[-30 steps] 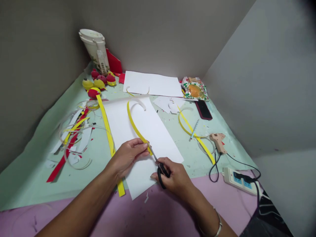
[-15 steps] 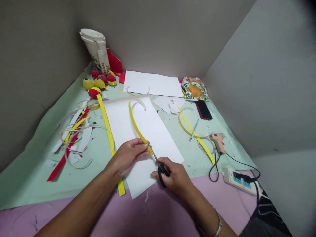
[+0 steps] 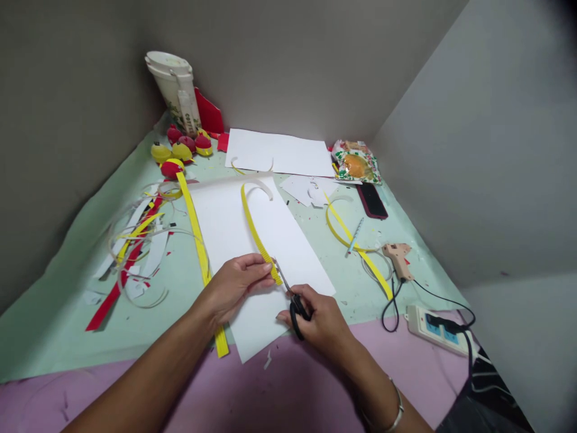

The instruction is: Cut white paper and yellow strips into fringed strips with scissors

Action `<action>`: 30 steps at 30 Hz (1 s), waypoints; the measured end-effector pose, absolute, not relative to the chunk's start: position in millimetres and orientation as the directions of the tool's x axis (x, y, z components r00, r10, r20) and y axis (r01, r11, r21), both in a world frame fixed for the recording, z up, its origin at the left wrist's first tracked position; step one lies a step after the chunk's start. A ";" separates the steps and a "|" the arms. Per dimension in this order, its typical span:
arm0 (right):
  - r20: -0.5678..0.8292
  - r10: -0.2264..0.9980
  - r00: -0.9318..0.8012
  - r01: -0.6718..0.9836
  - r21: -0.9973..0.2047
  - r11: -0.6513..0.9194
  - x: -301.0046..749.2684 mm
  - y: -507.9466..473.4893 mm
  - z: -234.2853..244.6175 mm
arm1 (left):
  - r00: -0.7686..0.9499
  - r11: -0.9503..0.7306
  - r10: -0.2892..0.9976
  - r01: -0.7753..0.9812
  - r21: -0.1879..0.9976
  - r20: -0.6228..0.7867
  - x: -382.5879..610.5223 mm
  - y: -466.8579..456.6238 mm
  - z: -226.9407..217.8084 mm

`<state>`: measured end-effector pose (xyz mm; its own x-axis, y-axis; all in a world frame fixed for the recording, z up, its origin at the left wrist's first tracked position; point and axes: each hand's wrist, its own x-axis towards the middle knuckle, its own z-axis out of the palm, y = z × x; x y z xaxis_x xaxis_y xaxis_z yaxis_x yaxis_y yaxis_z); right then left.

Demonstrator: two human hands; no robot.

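Observation:
My left hand pinches the near end of a curling yellow paper strip, whose edge is snipped into a fine fringe near my fingers. The strip's far end bends over and shows its white back. In my right hand is a pair of scissors with black handles. Its blades lie along the strip's right edge, close to my left fingertips. Both hands are above a white paper sheet. A flat yellow strip runs under my left wrist.
Left lie tangled strips with a red strip; behind them are red-and-yellow balls and a white bucket. On the right are a glue gun, a power strip, a phone, a pen and a snack packet.
The curled strip's upper part has swung slightly right. The scissors have shifted a little, their blades now beside the strip's edge. My left hand is almost still.

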<state>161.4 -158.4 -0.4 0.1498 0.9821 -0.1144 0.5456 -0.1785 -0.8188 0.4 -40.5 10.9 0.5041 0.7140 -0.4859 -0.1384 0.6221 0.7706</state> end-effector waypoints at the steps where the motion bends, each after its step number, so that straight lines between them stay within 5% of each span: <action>1: -0.116 0.982 0.152 0.545 -0.819 -0.181 161.8 -158.3 0.2 | 0.505 0.624 0.712 -0.136 0.770 -0.487 0.4 -40.5 10.4; 30: -0.090 0.988 0.122 0.566 -0.812 -0.144 162.2 -157.9 -0.9 | 0.513 0.644 0.684 -0.090 0.760 -0.519 1.8 -44.7 15.7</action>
<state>162.2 -157.9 -0.9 0.1221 0.9884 -0.0903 0.5662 -0.1441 -0.8115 1.8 -44.7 15.7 0.5128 0.6838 -0.5191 -0.0901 0.6441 0.7596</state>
